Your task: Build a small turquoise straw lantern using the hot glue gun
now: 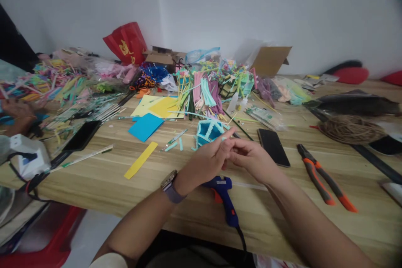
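- Pale grey wall (201, 8) behind everything
- Striped wooden tabletop (106, 180) under the blue, fuzzy-edged craft piece (206, 130)
- Multicoloured fuzzy-stem heap (209, 92) behind it
- Left hand (205, 160) and right hand (251, 155) touching before it, fingers bent; grip unclear
- Orange-grey pliers (310, 162) rightward, blue glue gun (224, 194) nearer
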`<action>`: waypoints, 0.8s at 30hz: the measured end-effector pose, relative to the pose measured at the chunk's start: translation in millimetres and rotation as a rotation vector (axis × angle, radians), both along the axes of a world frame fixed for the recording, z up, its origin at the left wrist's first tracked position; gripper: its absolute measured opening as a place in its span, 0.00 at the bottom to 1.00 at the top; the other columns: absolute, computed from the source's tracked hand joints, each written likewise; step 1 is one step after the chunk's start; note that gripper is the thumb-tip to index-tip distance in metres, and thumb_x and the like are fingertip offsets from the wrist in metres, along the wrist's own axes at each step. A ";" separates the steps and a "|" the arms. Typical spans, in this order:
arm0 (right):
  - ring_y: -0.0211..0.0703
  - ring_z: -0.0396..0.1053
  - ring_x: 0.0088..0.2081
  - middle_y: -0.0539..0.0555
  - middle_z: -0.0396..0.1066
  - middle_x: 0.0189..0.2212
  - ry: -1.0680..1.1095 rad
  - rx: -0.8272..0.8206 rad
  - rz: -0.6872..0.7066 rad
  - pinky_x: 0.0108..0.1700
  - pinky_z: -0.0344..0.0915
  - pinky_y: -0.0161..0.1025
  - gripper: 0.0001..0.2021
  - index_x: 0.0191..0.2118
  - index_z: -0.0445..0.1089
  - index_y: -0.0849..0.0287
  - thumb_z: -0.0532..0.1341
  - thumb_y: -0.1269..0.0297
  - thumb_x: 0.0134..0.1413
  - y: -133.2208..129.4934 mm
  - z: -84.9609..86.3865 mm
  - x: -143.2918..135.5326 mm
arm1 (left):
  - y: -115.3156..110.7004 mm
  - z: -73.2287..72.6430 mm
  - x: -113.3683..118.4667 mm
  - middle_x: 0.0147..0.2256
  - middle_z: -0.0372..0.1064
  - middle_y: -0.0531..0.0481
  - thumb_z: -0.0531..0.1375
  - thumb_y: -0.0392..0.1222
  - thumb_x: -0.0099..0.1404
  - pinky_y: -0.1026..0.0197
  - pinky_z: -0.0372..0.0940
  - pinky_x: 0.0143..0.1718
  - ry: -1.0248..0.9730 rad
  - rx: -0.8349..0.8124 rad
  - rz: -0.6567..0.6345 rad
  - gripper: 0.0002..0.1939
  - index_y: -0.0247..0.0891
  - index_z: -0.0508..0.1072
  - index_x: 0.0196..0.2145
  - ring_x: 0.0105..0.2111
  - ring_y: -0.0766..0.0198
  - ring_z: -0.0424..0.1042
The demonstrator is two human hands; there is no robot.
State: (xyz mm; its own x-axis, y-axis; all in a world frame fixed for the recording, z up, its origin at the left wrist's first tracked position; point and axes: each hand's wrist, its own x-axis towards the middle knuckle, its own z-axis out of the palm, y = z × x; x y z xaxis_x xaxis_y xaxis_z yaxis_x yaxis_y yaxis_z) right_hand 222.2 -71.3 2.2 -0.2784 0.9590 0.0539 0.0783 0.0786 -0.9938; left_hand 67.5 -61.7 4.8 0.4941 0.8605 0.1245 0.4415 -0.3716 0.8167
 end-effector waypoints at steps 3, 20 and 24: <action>0.39 0.66 0.26 0.50 0.72 0.22 -0.097 0.083 -0.111 0.31 0.63 0.37 0.13 0.24 0.75 0.57 0.68 0.52 0.41 13.6 -2.0 8.5 | 8.3 -8.5 -2.1 0.26 0.70 0.53 0.43 0.57 0.70 0.64 0.63 0.32 0.024 0.043 0.089 0.28 0.40 0.60 0.60 0.28 0.64 0.70; 0.36 0.60 0.21 0.47 0.68 0.18 -0.312 0.256 -0.274 0.26 0.54 0.34 0.11 0.23 0.73 0.57 0.65 0.55 0.42 52.4 -14.7 11.8 | 26.7 -51.4 13.1 0.59 0.57 0.43 0.61 0.48 0.61 0.39 0.50 0.60 0.271 0.537 0.461 0.11 0.42 0.76 0.38 0.61 0.43 0.47; 0.35 0.57 0.20 0.46 0.65 0.17 -0.350 0.262 -0.272 0.25 0.51 0.34 0.10 0.24 0.73 0.58 0.65 0.56 0.42 52.6 -14.4 11.0 | 28.5 -53.7 15.8 0.59 0.57 0.43 0.62 0.47 0.60 0.39 0.49 0.60 0.254 0.495 0.478 0.10 0.41 0.76 0.37 0.61 0.43 0.46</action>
